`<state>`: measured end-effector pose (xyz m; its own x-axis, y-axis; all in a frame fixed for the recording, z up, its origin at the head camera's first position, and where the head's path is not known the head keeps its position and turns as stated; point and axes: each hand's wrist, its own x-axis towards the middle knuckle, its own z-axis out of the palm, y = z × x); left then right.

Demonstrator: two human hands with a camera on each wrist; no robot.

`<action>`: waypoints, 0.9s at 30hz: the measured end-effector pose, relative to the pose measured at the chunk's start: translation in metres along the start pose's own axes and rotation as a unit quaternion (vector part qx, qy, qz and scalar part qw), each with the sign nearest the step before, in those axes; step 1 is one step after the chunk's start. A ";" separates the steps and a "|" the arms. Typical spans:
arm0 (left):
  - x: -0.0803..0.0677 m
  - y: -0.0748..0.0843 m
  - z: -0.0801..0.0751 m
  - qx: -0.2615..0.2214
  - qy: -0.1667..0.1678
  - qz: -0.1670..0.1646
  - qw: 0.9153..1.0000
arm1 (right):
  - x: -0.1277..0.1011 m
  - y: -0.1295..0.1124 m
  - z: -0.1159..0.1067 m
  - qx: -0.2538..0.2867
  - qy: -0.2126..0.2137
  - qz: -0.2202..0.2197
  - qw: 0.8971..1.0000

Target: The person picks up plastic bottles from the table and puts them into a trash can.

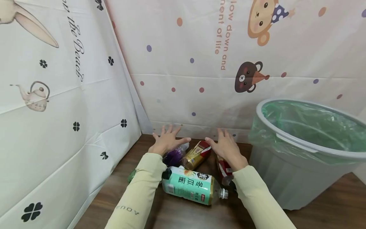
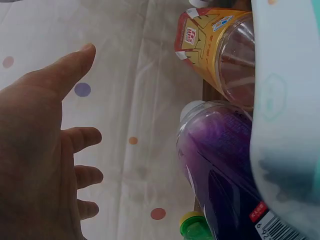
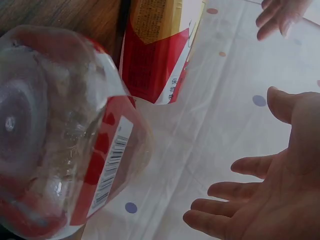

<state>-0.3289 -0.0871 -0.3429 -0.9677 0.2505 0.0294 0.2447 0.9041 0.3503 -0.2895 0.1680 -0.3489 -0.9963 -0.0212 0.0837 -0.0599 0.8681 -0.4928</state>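
My left hand (image 1: 167,142) hovers with spread fingers over a purple bottle (image 1: 175,156). The right hand (image 1: 227,147), fingers also spread, is above a clear bottle with a red label (image 1: 224,168). Between the hands lies a gold-and-red bottle (image 1: 196,155). Nearer to me a large bottle with a turquoise label (image 1: 188,185) lies on its side, its neck to the right. In the left wrist view a green bottle with a yellow-green cap (image 2: 195,226) peeks out beside the purple one. Both palms hold nothing in the wrist views.
A grey bin (image 1: 274,178) lined with a green plastic bag (image 1: 303,124) stands at the right. Printed white cloth (image 1: 171,63) hangs behind the bottles, and more of it (image 1: 71,152) on the left. The surface below is dark wood (image 1: 100,203).
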 end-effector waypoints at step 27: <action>-0.021 -0.029 -0.012 -0.033 0.012 -0.015 0.999 | -0.034 -0.014 -0.026 0.039 0.001 -0.010 0.999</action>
<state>-0.3159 -0.1226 -0.3419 -0.9758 0.2149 0.0403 0.2121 0.8858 0.4127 -0.2529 0.1694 -0.3221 -0.9946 -0.0374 0.0971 -0.0855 0.8260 -0.5572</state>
